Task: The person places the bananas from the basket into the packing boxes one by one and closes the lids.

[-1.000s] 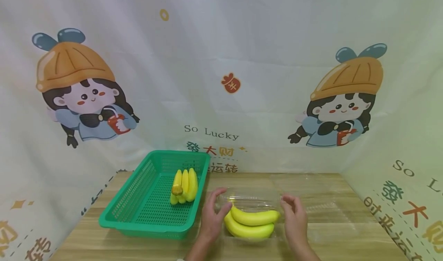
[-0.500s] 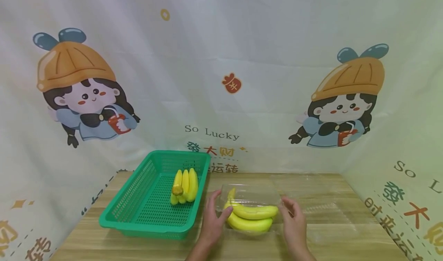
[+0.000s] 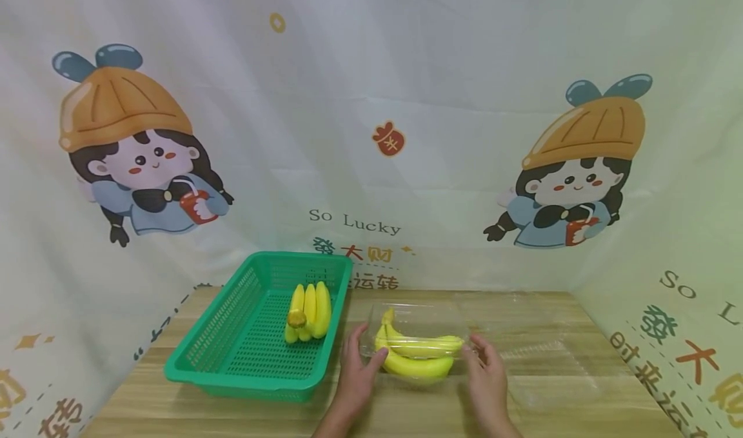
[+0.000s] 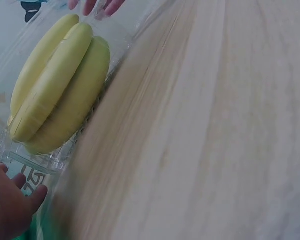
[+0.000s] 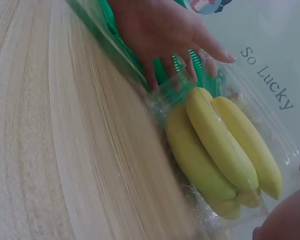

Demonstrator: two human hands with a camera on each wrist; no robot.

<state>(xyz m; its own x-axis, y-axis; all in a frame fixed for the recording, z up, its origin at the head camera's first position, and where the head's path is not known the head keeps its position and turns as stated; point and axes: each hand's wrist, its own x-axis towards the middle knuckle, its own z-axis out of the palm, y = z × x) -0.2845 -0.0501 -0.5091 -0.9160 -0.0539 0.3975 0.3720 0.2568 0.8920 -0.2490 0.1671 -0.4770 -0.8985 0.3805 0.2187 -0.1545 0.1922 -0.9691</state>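
Left hand (image 3: 357, 370) and right hand (image 3: 486, 375) apart, each gripping an end of the box (image 3: 432, 322); I read that as steadying it. Bananas (image 3: 419, 366) inside, right of the basket (image 3: 255, 387).

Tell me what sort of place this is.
Probably a small staged tabletop set, perhaps for recording: a wood-look table surrounded by a cartoon-printed cloth backdrop, with a green basket and a clear container of bananas on display.

Two bare hands (image 3: 355, 375), bare forearms (image 3: 335, 421)
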